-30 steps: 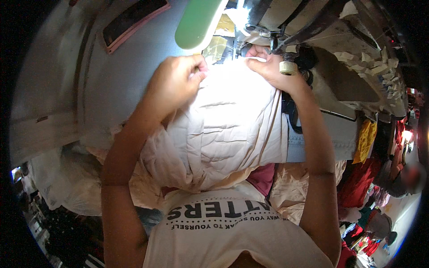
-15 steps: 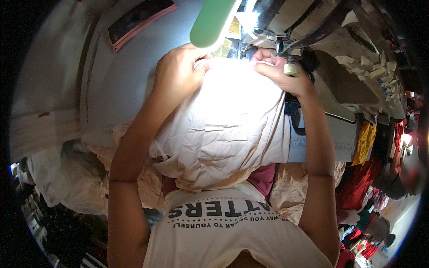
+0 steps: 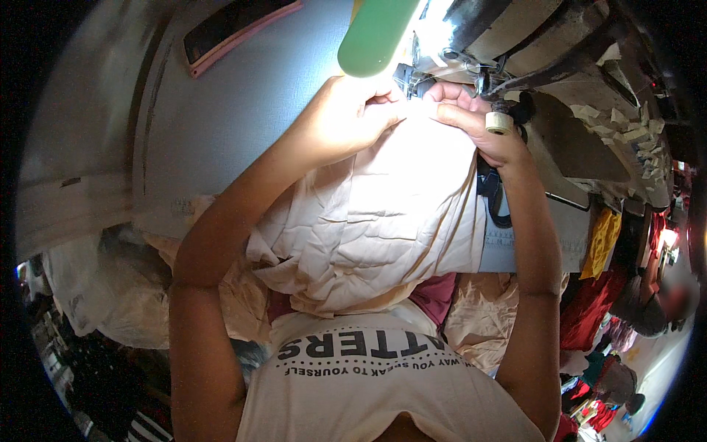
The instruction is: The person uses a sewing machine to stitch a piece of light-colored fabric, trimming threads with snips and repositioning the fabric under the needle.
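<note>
A cream-white fabric piece (image 3: 368, 228) hangs in folds from the table top down over my lap. Its far edge lies in front of the needle area of a sewing machine (image 3: 479, 44), under a glaring lamp. My left hand (image 3: 357, 114) pinches this edge between thumb and fingers. Close beside it on the right, my right hand (image 3: 475, 121) grips the same edge, thumb on top and fingers curled behind. The two hands nearly meet just before the machine's presser foot (image 3: 410, 79). Glare washes out the cloth between them.
A green lamp cover (image 3: 375, 40) reaches over the table by my left hand. A phone (image 3: 236, 33) with a pink case lies far left. Fabric scraps (image 3: 626, 132) cling to the machine's right side. Yellow cloth (image 3: 602, 241) hangs at the right; a plastic bag (image 3: 110, 295) sits lower left.
My left hand has moved right along the fabric edge, close to my right hand. My right hand has shifted only slightly right, and the view has turned a little.
</note>
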### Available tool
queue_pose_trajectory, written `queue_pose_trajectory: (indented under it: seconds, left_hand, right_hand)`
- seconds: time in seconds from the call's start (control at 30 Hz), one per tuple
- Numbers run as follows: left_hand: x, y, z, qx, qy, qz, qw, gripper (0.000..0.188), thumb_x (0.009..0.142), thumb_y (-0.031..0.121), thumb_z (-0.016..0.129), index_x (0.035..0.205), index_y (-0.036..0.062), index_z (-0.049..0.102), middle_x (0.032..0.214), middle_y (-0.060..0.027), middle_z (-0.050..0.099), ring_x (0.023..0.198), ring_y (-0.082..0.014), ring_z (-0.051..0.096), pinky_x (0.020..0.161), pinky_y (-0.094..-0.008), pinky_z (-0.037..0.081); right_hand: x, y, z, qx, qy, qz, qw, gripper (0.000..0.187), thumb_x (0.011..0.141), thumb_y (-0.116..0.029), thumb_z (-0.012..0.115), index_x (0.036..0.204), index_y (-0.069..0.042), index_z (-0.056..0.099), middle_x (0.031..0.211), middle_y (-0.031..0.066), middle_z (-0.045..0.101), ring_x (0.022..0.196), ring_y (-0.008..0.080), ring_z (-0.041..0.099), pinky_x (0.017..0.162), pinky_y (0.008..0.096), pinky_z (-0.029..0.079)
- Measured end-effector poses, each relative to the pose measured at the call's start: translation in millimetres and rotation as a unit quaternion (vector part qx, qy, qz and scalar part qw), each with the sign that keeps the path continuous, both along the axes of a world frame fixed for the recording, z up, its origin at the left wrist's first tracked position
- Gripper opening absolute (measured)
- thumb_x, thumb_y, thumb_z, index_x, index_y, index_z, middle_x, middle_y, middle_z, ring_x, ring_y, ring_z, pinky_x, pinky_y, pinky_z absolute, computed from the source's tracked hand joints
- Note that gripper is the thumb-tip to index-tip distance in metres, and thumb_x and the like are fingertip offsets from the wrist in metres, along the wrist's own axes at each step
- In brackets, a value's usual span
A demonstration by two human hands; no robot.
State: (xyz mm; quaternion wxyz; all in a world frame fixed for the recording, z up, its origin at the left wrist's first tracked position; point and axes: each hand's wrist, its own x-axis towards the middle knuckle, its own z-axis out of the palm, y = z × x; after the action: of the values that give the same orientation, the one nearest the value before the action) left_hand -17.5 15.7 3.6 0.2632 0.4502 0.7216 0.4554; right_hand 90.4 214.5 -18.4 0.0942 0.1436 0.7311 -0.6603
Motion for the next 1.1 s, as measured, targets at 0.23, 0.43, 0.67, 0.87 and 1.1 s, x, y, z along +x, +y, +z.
queue_pose_trajectory:
  seconds: [0.23,0.43,0.67,0.87,1.1]
  left_hand:
    - [0.2,0.6,-11.9,0.030,-0.068,0.013,0.997,0.013,0.083,0.014,0.058,0.086,0.0010,0.059,0.074,0.0033,0.054,0.068,-0.0054,0.047,0.064,-0.0199,0.039]
    - [0.1,-0.8,-4.9,0.055,-0.175,-0.008,0.983,0.015,0.085,0.015,0.057,0.087,0.0003,0.059,0.076,0.0029,0.053,0.070,-0.0038,0.045,0.065,-0.0180,0.037]
    - [-10.6,-8.6,-17.7,0.081,-0.168,-0.022,0.982,0.020,0.085,0.016,0.056,0.094,-0.0018,0.059,0.083,0.0003,0.058,0.076,-0.0059,0.052,0.071,-0.0193,0.041]
    - [-22.5,-14.7,-14.1,0.038,-0.188,-0.021,0.981,0.018,0.079,0.012,0.062,0.089,-0.0024,0.057,0.076,-0.0018,0.055,0.070,-0.0089,0.050,0.067,-0.0225,0.041]
    - [-30.2,-21.7,-5.8,0.017,0.127,0.009,0.992,0.011,0.084,0.005,0.054,0.093,0.0006,0.057,0.075,0.0016,0.052,0.067,-0.0051,0.046,0.062,-0.0196,0.038]
  right_hand:
    - [2.3,-11.8,7.2,-0.042,0.054,0.000,0.998,0.011,0.085,-0.012,0.055,0.094,-0.007,0.055,0.084,-0.0027,0.056,0.076,0.0039,0.052,0.068,0.0185,0.042]
    - [5.8,-15.5,8.3,-0.050,0.086,-0.006,0.995,0.011,0.084,-0.011,0.055,0.094,-0.006,0.055,0.084,-0.0019,0.058,0.076,0.0038,0.053,0.069,0.0181,0.043]
    - [6.0,-18.6,15.1,-0.107,0.072,-0.007,0.992,0.010,0.083,-0.012,0.056,0.091,-0.006,0.055,0.081,-0.0023,0.058,0.073,0.0037,0.053,0.067,0.0179,0.043]
    - [7.7,-18.6,13.1,-0.101,0.077,-0.025,0.992,0.011,0.082,-0.013,0.056,0.090,-0.006,0.054,0.079,-0.0022,0.057,0.072,0.0038,0.053,0.066,0.0177,0.043]
    - [14.3,-40.7,26.6,0.012,0.132,-0.011,0.991,0.009,0.080,-0.008,0.059,0.086,-0.004,0.053,0.080,0.0004,0.058,0.072,0.0051,0.054,0.066,0.0195,0.043]
